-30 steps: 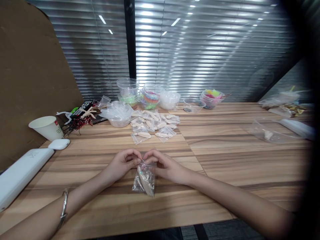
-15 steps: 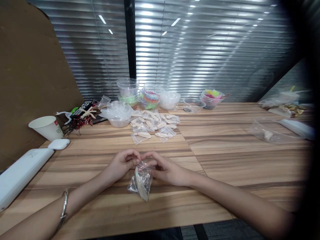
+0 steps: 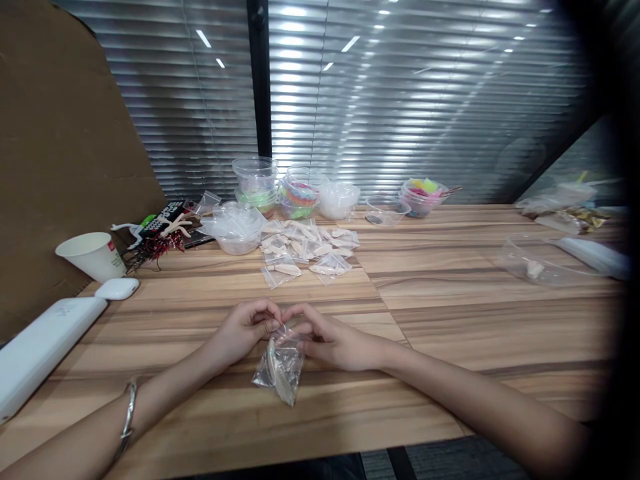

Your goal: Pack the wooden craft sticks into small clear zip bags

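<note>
1. Head view: tilted over the worktop [image 3: 450, 333], touching it or just clear (cannot tell which), one transparent held bag [image 3: 294, 365] with one slim pale piece [image 3: 283, 383] inside.
2. Gripped along the held bag's top: by left hand [image 3: 243, 335] with fingers pinched tight, by right hand [image 3: 345, 343] with fingers curled closed at the upper right edge.
3. Spread behind held bag, blocking the way to the tubs: one heap of small bags [image 3: 303, 241], overlapping too much to count, with two at its front.
4. Ranged farther behind held bag: one bag-filled tub [image 3: 239, 245], one green-filled stack [image 3: 255, 190], one multicoloured stack [image 3: 301, 197], one whitish tub [image 3: 339, 201], one shallow tub [image 3: 387, 213], one pink-and-yellow stack [image 3: 423, 200].
5. Left of held bag: one paper cup [image 3: 95, 259], one small white case [image 3: 117, 289], one long white box [image 3: 50, 350], one red-and-black tangle [image 3: 163, 248].
6. Well right of held bag: one clear tray [image 3: 515, 259] with one pale lump [image 3: 535, 269].
</note>
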The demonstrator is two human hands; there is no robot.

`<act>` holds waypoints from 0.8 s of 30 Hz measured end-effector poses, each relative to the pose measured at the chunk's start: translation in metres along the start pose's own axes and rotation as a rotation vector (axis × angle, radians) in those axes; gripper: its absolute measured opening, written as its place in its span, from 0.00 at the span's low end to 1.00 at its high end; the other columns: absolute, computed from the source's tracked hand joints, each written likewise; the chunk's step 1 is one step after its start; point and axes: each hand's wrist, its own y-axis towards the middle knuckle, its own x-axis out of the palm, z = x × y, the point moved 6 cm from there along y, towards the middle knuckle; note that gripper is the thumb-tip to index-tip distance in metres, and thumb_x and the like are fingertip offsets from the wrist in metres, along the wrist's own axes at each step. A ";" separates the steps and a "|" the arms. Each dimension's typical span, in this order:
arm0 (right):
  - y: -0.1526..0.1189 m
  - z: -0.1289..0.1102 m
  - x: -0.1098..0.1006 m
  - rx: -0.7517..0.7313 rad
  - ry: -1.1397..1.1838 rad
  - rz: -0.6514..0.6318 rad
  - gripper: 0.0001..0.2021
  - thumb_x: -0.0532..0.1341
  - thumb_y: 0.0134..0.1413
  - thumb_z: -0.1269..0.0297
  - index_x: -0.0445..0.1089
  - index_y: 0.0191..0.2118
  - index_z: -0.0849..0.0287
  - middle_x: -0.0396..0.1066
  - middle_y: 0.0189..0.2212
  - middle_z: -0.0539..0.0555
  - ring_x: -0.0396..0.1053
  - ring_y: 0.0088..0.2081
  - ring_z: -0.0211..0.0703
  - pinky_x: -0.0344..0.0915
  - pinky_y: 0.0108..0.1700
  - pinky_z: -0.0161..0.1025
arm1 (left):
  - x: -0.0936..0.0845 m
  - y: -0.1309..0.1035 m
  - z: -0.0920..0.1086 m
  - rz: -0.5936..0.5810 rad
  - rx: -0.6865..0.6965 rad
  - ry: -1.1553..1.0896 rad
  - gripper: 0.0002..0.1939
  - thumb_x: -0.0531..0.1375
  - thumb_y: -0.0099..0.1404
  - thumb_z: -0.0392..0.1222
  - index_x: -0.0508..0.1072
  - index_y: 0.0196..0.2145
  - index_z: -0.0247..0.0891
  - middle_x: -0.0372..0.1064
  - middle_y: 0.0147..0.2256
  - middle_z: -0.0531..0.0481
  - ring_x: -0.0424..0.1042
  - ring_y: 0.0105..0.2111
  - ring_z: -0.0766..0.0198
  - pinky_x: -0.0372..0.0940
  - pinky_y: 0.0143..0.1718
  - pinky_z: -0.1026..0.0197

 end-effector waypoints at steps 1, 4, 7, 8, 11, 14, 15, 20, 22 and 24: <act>0.000 0.000 0.000 -0.001 0.011 -0.003 0.15 0.49 0.61 0.71 0.49 0.53 0.59 0.66 0.48 0.58 0.66 0.47 0.32 0.60 0.45 0.31 | 0.000 0.000 0.000 0.001 -0.002 -0.003 0.11 0.62 0.57 0.42 0.68 0.30 0.30 0.64 0.27 0.52 0.63 0.28 0.69 0.58 0.31 0.67; -0.001 0.001 0.000 0.003 -0.013 0.026 0.16 0.50 0.61 0.72 0.49 0.53 0.59 0.68 0.45 0.56 0.66 0.43 0.31 0.60 0.41 0.28 | -0.001 0.000 -0.001 0.010 -0.015 -0.014 0.11 0.63 0.56 0.43 0.68 0.30 0.30 0.64 0.27 0.52 0.64 0.28 0.69 0.58 0.31 0.67; -0.001 0.002 -0.003 0.014 -0.039 0.109 0.17 0.51 0.61 0.70 0.50 0.54 0.58 0.68 0.44 0.55 0.64 0.41 0.30 0.59 0.41 0.29 | -0.001 0.000 0.000 0.021 -0.027 -0.033 0.12 0.62 0.57 0.43 0.68 0.33 0.31 0.65 0.29 0.51 0.65 0.29 0.69 0.59 0.31 0.67; -0.001 0.003 -0.004 0.012 -0.032 0.133 0.17 0.51 0.61 0.70 0.50 0.55 0.57 0.68 0.44 0.54 0.64 0.40 0.30 0.59 0.40 0.29 | -0.002 0.000 0.000 0.027 -0.028 -0.043 0.12 0.62 0.58 0.43 0.67 0.34 0.31 0.66 0.31 0.51 0.65 0.30 0.69 0.60 0.33 0.67; 0.000 0.004 -0.007 -0.006 0.004 0.182 0.19 0.52 0.61 0.69 0.50 0.57 0.54 0.67 0.43 0.53 0.63 0.38 0.30 0.59 0.39 0.29 | -0.003 -0.001 0.003 0.060 -0.037 -0.080 0.12 0.62 0.59 0.42 0.68 0.37 0.32 0.68 0.35 0.49 0.67 0.35 0.67 0.61 0.38 0.66; 0.000 0.005 -0.011 -0.021 0.034 0.234 0.21 0.53 0.61 0.67 0.50 0.58 0.51 0.67 0.42 0.52 0.61 0.35 0.29 0.58 0.36 0.28 | -0.002 -0.002 0.006 0.069 -0.043 -0.117 0.14 0.63 0.58 0.41 0.68 0.40 0.33 0.68 0.38 0.47 0.68 0.39 0.66 0.62 0.43 0.65; 0.000 0.005 -0.012 -0.019 0.044 0.243 0.21 0.53 0.61 0.66 0.50 0.58 0.50 0.67 0.42 0.52 0.60 0.33 0.28 0.57 0.34 0.27 | -0.002 -0.003 0.007 0.067 -0.042 -0.123 0.14 0.63 0.58 0.41 0.68 0.41 0.33 0.68 0.39 0.47 0.68 0.39 0.66 0.62 0.43 0.65; -0.001 0.009 -0.013 -0.016 0.050 0.259 0.21 0.54 0.60 0.65 0.50 0.58 0.48 0.67 0.40 0.51 0.58 0.29 0.27 0.55 0.31 0.27 | -0.003 -0.003 0.005 0.084 -0.064 -0.128 0.16 0.65 0.55 0.39 0.68 0.40 0.33 0.70 0.38 0.46 0.70 0.39 0.65 0.64 0.44 0.62; 0.000 0.010 -0.013 -0.026 0.030 0.267 0.21 0.54 0.60 0.65 0.50 0.58 0.48 0.68 0.41 0.52 0.60 0.31 0.28 0.56 0.31 0.27 | -0.004 -0.003 0.004 0.098 -0.073 -0.127 0.17 0.66 0.54 0.39 0.67 0.40 0.32 0.71 0.38 0.45 0.70 0.39 0.64 0.64 0.43 0.62; 0.000 0.009 -0.013 -0.045 0.000 0.279 0.21 0.54 0.60 0.66 0.51 0.57 0.49 0.68 0.42 0.52 0.62 0.33 0.29 0.57 0.33 0.28 | -0.004 -0.002 0.003 0.106 -0.078 -0.130 0.17 0.66 0.54 0.39 0.67 0.40 0.32 0.71 0.38 0.45 0.71 0.39 0.64 0.64 0.43 0.62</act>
